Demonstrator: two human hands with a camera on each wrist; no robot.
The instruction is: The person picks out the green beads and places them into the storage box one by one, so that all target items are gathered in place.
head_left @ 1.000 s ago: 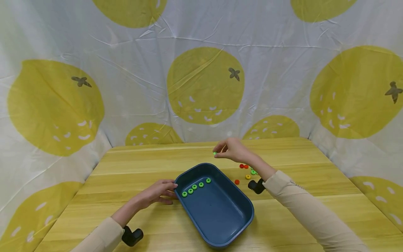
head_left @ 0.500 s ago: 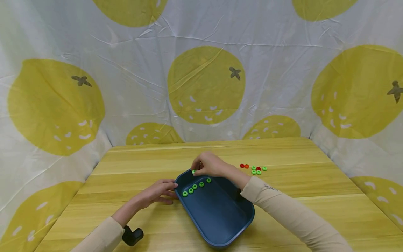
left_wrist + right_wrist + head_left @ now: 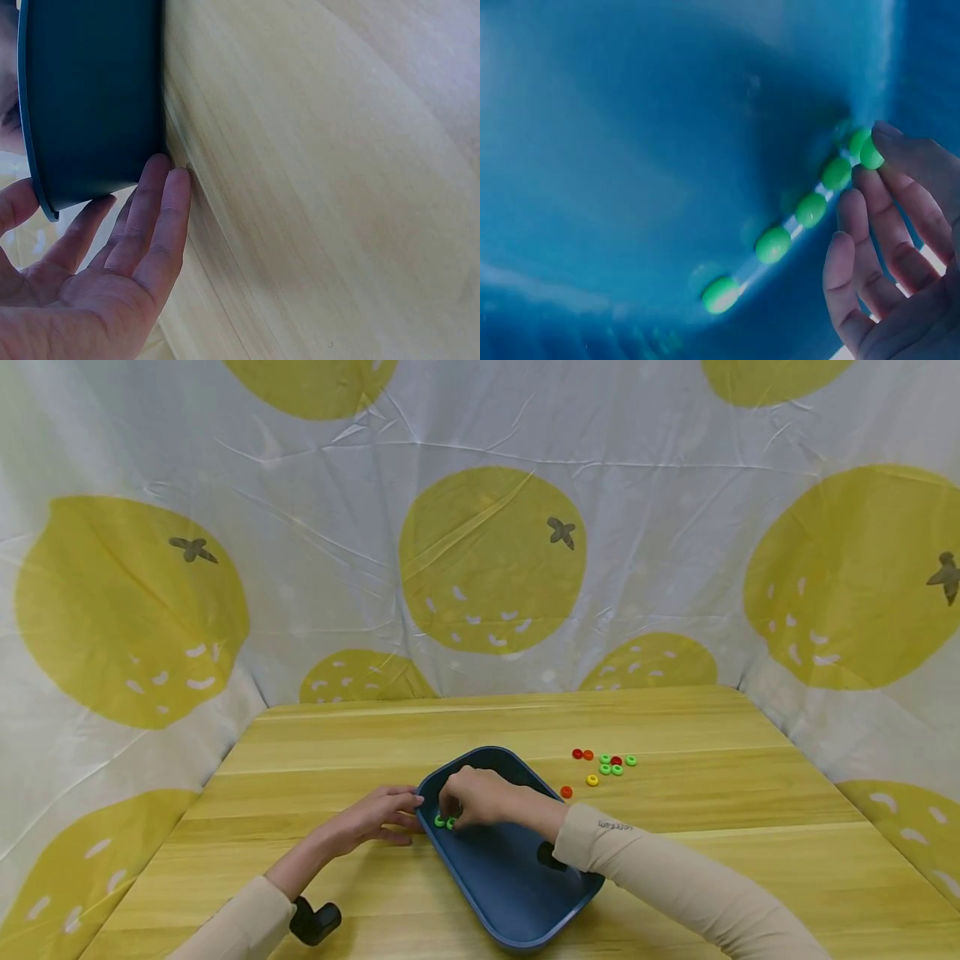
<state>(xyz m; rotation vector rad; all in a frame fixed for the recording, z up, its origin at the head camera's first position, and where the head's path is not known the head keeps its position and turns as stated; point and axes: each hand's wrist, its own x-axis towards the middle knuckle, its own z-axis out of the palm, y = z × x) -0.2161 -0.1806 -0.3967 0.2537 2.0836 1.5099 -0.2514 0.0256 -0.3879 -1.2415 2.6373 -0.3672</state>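
A deep blue tray [image 3: 498,877] stands on the table. My left hand [image 3: 378,818] is at its left corner, thumb at the rim and fairly straight fingers [image 3: 172,202] against the outer wall. Inside the tray my right hand [image 3: 480,795] pinches a small green ring [image 3: 871,154] between thumb and index finger. It is at the end of a row of green rings [image 3: 773,245] along the tray's end wall, overlapping the last one in the right wrist view. In the head view the hand hides most of that row.
Right of the tray lie several loose green rings [image 3: 605,769], dark red and orange-red rings [image 3: 566,792], and a yellow ring [image 3: 592,780]. A black wrist camera [image 3: 315,923] sits at the left cuff. A lemon-print curtain [image 3: 491,564] hangs behind the wooden table [image 3: 337,743].
My right hand has come from above the table behind the tray, leftward and down into the tray with the green ring. The left hand and the tray have stayed put.
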